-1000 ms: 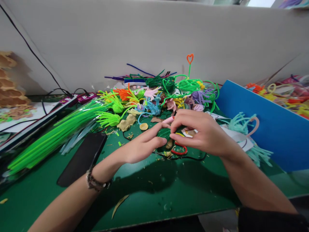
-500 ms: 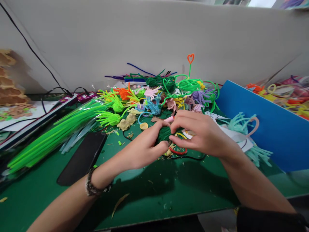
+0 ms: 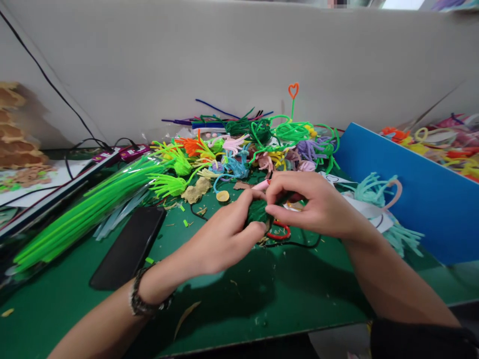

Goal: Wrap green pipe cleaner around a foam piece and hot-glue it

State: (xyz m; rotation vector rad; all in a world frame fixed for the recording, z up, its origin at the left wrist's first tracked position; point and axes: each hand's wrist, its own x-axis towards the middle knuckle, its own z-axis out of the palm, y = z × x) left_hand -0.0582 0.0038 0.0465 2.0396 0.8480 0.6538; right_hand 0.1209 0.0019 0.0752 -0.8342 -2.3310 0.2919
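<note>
Between my two hands is a dark green fuzzy bundle (image 3: 257,211), which looks like pipe cleaners wound or shaped together. My left hand (image 3: 228,232) grips it from the left, thumb below and fingers above. At its right side my right hand (image 3: 310,202) pinches with thumb and forefinger; the other fingers curl over. Part of the bundle is hidden by the fingers. Just behind and below the hands lie red-handled scissors (image 3: 280,231) and a black cord (image 3: 299,245). A pink stick-like piece (image 3: 261,185) shows behind my fingertips.
A heap of colourful pipe cleaner pieces (image 3: 239,162) fills the back. Bagged bright green pipe cleaners (image 3: 86,214) and a black phone (image 3: 129,247) lie left. A blue board (image 3: 404,194) stands right, beside mint tassels (image 3: 406,239). A small round wooden piece (image 3: 222,196) sits behind my left hand.
Both hands stay on the dark green bundle. The left hand has shifted slightly right and down, and the bundle is turned a little, with more of it showing.
</note>
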